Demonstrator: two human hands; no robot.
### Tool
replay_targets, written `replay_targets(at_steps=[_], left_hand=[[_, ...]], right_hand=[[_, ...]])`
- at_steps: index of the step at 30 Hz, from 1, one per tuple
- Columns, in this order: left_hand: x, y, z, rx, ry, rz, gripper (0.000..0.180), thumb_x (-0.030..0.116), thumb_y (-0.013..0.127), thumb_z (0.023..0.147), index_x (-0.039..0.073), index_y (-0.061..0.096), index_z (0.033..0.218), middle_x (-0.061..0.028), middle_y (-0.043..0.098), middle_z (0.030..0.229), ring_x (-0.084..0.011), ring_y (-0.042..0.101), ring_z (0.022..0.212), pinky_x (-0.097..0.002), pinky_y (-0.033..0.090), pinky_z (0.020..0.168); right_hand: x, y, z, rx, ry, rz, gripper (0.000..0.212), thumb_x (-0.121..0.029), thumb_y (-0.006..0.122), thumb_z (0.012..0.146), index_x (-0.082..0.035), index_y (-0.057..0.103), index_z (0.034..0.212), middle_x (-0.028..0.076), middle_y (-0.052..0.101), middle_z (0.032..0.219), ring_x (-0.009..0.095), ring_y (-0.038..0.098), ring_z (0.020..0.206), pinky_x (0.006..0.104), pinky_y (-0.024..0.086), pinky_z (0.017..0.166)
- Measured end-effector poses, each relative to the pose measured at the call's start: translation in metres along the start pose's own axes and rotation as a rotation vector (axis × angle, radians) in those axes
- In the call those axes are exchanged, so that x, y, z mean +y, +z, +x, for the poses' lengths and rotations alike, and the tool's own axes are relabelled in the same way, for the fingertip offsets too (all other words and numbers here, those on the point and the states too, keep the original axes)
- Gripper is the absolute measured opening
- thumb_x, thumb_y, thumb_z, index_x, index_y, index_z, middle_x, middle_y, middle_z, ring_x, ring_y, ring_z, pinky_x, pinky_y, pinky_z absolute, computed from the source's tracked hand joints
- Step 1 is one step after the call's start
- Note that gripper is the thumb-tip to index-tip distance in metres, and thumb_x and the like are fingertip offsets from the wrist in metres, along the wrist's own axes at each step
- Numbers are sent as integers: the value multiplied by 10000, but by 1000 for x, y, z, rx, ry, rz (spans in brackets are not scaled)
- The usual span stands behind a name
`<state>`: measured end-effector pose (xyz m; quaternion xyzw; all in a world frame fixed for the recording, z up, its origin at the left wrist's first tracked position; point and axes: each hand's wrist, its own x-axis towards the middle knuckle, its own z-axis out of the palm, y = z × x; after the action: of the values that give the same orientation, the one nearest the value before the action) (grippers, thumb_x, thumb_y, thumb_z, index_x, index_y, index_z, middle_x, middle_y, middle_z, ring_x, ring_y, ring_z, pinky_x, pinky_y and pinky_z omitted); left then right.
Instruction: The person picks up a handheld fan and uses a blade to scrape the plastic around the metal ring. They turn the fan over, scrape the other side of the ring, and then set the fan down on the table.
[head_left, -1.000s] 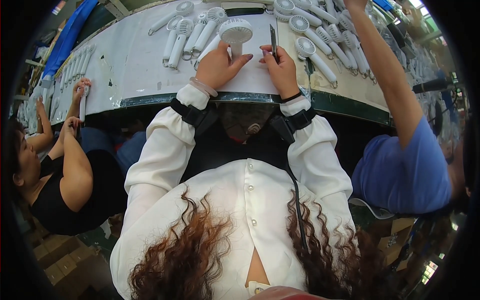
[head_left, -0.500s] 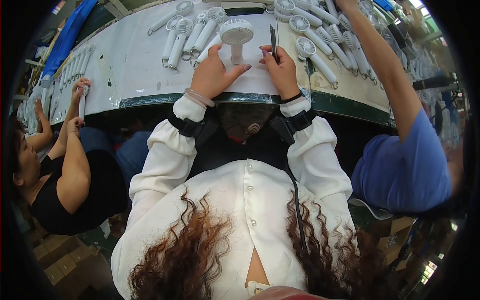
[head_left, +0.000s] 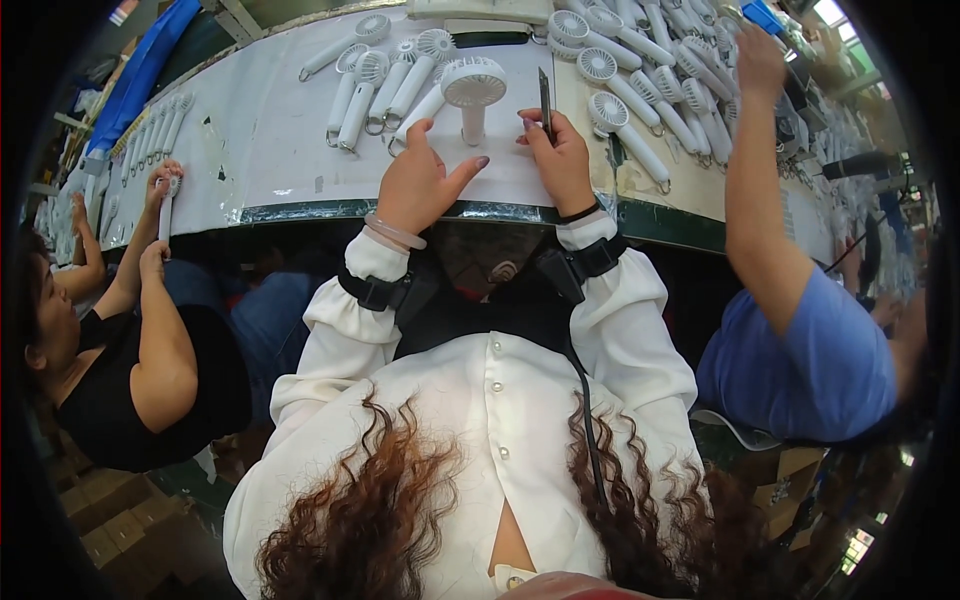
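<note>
A white handheld fan stands upright on the table in front of me, its round slatted head on top. My left hand is just left of its handle, thumb stretched out and fingers apart, seemingly not gripping it. On the other side, my right hand pinches a slim, dark, pointed tool, held upright with its tip pointing away from me; its exact kind is unclear. Several more white handheld fans lie beyond my left hand. A second group of fans lies to the right of the tool.
The white-covered table has a dark green front edge. At left, a co-worker's hands hold a fan. From the right, another person's bare arm reaches over the table. A dark green strip lies at the back.
The right co-worker's hand has drawn back from the far pile and now shows fully. My view has shifted slightly; my hands keep nearly the same pose around the upright fan.
</note>
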<state>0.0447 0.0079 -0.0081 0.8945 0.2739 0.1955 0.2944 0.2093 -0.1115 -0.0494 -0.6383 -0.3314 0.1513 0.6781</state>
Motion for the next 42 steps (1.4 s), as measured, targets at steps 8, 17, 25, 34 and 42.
replay_targets(at_steps=[8, 17, 25, 34, 42], left_hand=[[-7, 12, 23, 75, 50, -90, 632, 399, 757, 764, -32, 545, 1175, -117, 616, 723, -291, 634, 679, -378, 507, 630], [-25, -6, 27, 257, 27, -581, 496, 294, 750, 767, -8, 546, 1104, -200, 610, 955, -358, 618, 926, -404, 492, 791], [-199, -149, 91, 560, -300, 374, 424, 304, 540, 926, -4, 482, 1212, -295, 613, 1087, -476, 614, 946, -478, 485, 847], [-312, -157, 121, 550, -674, 222, 492, 175, 475, 849, -26, 352, 1280, -254, 630, 1036, -454, 616, 1013, -499, 454, 955], [-250, -162, 103, 475, -703, 585, 396, 243, 613, 849, 8, 553, 1163, -235, 540, 1251, -444, 549, 1115, -458, 457, 951]], right_hand=[[-4, 11, 2, -16, -45, -5, 208, -140, 562, 955, -27, 631, 1115, 20, 629, 879, 87, 601, 781, 216, 461, 681], [-6, -14, -11, -24, 51, -15, 221, -147, 552, 965, -23, 619, 1136, 17, 615, 871, 57, 507, 704, 202, 401, 627], [-15, -10, -13, -64, 76, -20, 209, -130, 554, 962, -14, 621, 1123, 10, 605, 863, 48, 503, 708, 185, 387, 627], [-15, -8, -14, -61, 49, 10, 193, -112, 552, 959, 3, 620, 1098, 12, 616, 912, 69, 554, 772, 200, 442, 697], [-13, -8, -12, -69, 72, -7, 182, -110, 562, 954, 10, 623, 1077, 25, 623, 934, 82, 564, 782, 214, 461, 742]])
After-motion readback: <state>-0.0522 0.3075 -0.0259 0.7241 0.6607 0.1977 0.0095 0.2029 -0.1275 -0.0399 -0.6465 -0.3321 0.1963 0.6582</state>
